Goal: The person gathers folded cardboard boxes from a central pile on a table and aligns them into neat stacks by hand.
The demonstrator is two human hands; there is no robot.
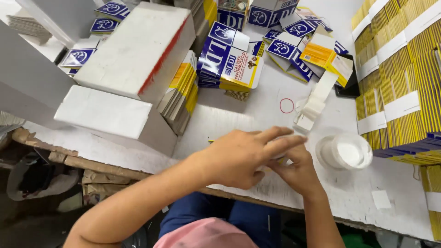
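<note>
The left hand (239, 158) lies open, fingers spread, over the right hand (294, 172), whose grip cannot be told. A round white tub (344, 151) sits just beside them.

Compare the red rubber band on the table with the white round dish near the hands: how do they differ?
The red rubber band is a thin open loop lying flat; the white round dish is a wider, solid container with a raised rim. The band lies farther from the hands; the dish sits just beside the right hand. Both are round, rest on the white table, and are untouched.

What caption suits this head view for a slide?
Left hand overlaps right hand on a white table beside a round white tub.
</note>
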